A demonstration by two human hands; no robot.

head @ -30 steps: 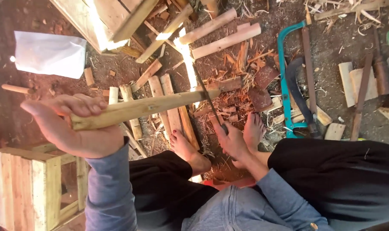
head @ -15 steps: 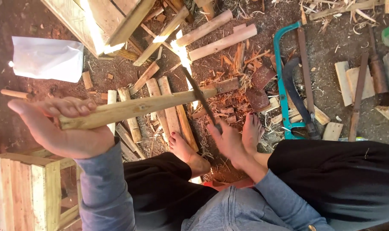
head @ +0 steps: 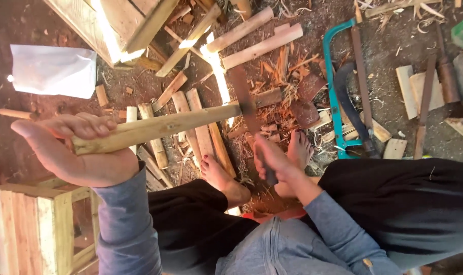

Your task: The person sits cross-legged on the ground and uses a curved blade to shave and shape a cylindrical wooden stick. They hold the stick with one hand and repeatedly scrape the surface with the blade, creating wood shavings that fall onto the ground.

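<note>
My left hand (head: pixel 83 153) wrapped tight round long pale stick (head: pixel 155 127), mid-frame. Right hand (head: pixel 269 160) clenched on blade (head: pixel 244 102) handle. Best: shallow strokes, away from bare feet (head: pixel 221 178).

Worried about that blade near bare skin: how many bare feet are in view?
2. One foot rests on the chips beside the slats, below the stick; the other foot is just right of the right hand holding the blade.

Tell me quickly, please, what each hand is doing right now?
Left hand: closed on the wooden stick.
Right hand: closed on the long blade by its handle.
</note>
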